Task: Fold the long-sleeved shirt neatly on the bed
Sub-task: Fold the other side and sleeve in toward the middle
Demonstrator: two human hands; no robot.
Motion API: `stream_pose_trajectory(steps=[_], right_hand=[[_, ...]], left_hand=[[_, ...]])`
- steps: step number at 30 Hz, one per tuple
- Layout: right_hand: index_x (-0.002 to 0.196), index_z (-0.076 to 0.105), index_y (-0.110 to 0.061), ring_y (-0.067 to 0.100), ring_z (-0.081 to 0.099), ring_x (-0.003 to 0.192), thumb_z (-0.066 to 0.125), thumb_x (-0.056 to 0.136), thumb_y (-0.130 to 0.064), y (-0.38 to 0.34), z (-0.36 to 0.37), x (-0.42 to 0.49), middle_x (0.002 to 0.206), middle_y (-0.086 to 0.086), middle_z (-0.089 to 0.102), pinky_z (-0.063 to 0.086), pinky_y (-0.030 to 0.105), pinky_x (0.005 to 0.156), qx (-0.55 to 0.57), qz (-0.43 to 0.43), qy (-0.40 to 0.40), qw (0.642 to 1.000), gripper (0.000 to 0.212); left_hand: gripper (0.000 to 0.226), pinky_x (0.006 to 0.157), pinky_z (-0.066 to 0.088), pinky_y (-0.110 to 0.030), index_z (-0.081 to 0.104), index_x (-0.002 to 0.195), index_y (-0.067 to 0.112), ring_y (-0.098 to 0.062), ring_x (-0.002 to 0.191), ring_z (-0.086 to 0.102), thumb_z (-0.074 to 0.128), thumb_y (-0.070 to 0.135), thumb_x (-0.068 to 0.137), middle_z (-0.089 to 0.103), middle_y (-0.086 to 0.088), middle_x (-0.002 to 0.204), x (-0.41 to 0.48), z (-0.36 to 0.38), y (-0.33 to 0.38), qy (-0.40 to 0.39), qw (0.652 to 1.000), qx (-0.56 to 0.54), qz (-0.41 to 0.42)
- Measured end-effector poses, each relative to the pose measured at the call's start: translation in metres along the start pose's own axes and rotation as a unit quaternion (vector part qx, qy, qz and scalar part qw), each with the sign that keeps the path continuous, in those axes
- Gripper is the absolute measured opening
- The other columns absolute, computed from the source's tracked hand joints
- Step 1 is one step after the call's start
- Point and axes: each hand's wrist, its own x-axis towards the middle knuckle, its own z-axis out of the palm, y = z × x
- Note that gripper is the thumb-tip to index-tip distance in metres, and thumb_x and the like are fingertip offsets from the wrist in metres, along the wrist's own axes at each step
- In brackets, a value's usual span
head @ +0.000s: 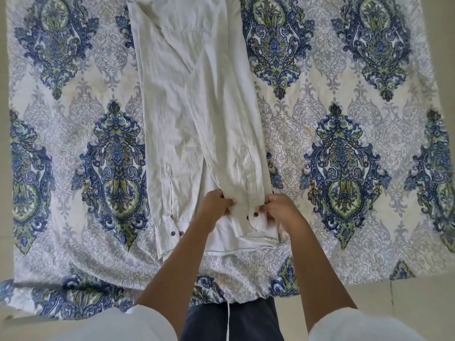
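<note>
Shirt [197,114] lies lengthwise on bed [344,217], sides folded in. Left hand [216,205] and right hand [278,207] pinch right sleeve cuff [251,212]. Lay cuff flat, parallel to edge, smooth wrinkles.

Just the one head-worn wide-angle view here, looking steeply down from over the near edge of the patterned bedspread [344,77], facing its far edge, close in, the white long-sleeved shirt [187,107] lying along its middle.
</note>
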Motion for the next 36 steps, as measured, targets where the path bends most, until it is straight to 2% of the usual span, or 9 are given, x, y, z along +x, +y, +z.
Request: stream_pose_trajectory(steps=[3, 7, 10, 15, 21, 24, 29, 32, 36], right_hand=[[0.074, 0.060, -0.005, 0.025, 0.060, 0.071, 0.069, 0.075, 0.006, 0.004, -0.016, -0.006, 0.083, 0.015, 0.066, 0.049, 0.030, 0.057, 0.031, 0.016, 0.002, 0.999, 0.014], [0.072, 0.059, -0.003, 0.032, 0.064, 0.083, 0.062, 0.076, 0.015, 0.029, -0.018, -0.006, 0.088, 0.020, 0.065, 0.055, 0.047, 0.076, 0.071, 0.073, 0.006, 0.995, 0.019], [0.067, 0.058, -0.003, 0.033, 0.062, 0.084, 0.062, 0.078, 0.012, 0.035, -0.008, -0.001, 0.091, 0.025, 0.064, 0.049, 0.057, 0.084, 0.084, 0.086, 0.016, 0.993, 0.019], [0.065, 0.056, -0.002, 0.025, 0.057, 0.062, 0.064, 0.077, 0.011, 0.036, -0.009, 0.002, 0.074, 0.019, 0.062, 0.045, 0.027, 0.048, 0.095, 0.089, -0.015, 0.991, 0.020], [0.079, 0.060, 0.003, 0.029, 0.061, 0.070, 0.065, 0.078, 0.010, 0.033, -0.010, 0.004, 0.079, 0.019, 0.064, 0.053, 0.037, 0.063, 0.060, 0.096, -0.039, 0.993, 0.009], [0.072, 0.059, -0.005, 0.021, 0.057, 0.060, 0.066, 0.081, 0.002, 0.021, -0.013, 0.001, 0.073, 0.011, 0.061, 0.046, 0.027, 0.049, 0.039, 0.056, -0.040, 0.997, 0.013], [0.086, 0.061, -0.006, 0.017, 0.050, 0.062, 0.064, 0.087, -0.024, -0.024, -0.025, 0.013, 0.077, 0.009, 0.059, 0.044, 0.027, 0.058, 0.100, -0.045, 0.038, 0.993, 0.018], [0.083, 0.058, -0.007, 0.015, 0.044, 0.059, 0.058, 0.091, -0.028, -0.064, -0.026, 0.028, 0.068, 0.002, 0.049, 0.038, 0.027, 0.057, 0.017, -0.089, 0.066, 0.994, 0.022], [0.083, 0.061, -0.002, 0.017, 0.041, 0.064, 0.055, 0.092, -0.018, -0.107, -0.023, 0.048, 0.074, 0.010, 0.051, 0.031, 0.025, 0.052, 0.000, -0.119, 0.082, 0.989, 0.020]], left_hand=[[0.014, 0.080, 0.055, -0.031, 0.060, 0.095, 0.007, -0.022, 0.086, 0.064, 0.061, -0.001, 0.084, 0.066, -0.008, 0.094, -0.005, 0.008, 0.002, -0.049, 0.998, 0.012, 0.027], [0.019, 0.062, 0.055, -0.019, 0.060, 0.085, 0.009, -0.014, 0.074, 0.064, 0.054, -0.009, 0.085, 0.066, -0.004, 0.083, -0.004, 0.013, -0.006, -0.027, 0.999, -0.031, 0.002], [0.018, 0.064, 0.058, -0.025, 0.061, 0.087, 0.005, -0.019, 0.073, 0.065, 0.052, -0.011, 0.085, 0.067, -0.011, 0.087, 0.002, 0.011, -0.010, -0.005, 1.000, -0.022, -0.018], [0.020, 0.057, 0.057, -0.023, 0.062, 0.094, 0.002, -0.017, 0.068, 0.065, 0.053, -0.012, 0.085, 0.066, -0.007, 0.079, 0.003, 0.007, -0.014, 0.033, 0.998, -0.047, -0.031], [0.021, 0.056, 0.058, -0.024, 0.062, 0.101, -0.003, -0.020, 0.068, 0.064, 0.052, -0.013, 0.085, 0.066, -0.011, 0.080, 0.004, 0.009, -0.019, 0.060, 0.993, -0.081, -0.059], [0.013, 0.058, 0.057, -0.027, 0.062, 0.095, -0.001, -0.025, 0.073, 0.064, 0.057, -0.006, 0.085, 0.066, -0.014, 0.085, 0.006, 0.007, -0.007, 0.046, 0.991, -0.097, -0.078], [0.023, 0.076, 0.051, -0.039, 0.064, 0.093, 0.003, -0.028, 0.083, 0.062, 0.070, 0.022, 0.081, 0.066, -0.012, 0.093, 0.032, -0.013, 0.050, 0.110, 0.979, -0.167, -0.026], [0.025, 0.076, 0.050, -0.037, 0.062, 0.099, 0.002, -0.027, 0.085, 0.060, 0.070, 0.016, 0.081, 0.063, -0.012, 0.094, 0.059, -0.024, 0.092, 0.151, 0.974, -0.170, 0.002], [0.009, 0.071, 0.051, -0.034, 0.056, 0.079, 0.010, -0.023, 0.076, 0.056, 0.058, 0.004, 0.085, 0.056, -0.005, 0.080, 0.084, -0.042, 0.120, 0.162, 0.978, -0.128, -0.015]])
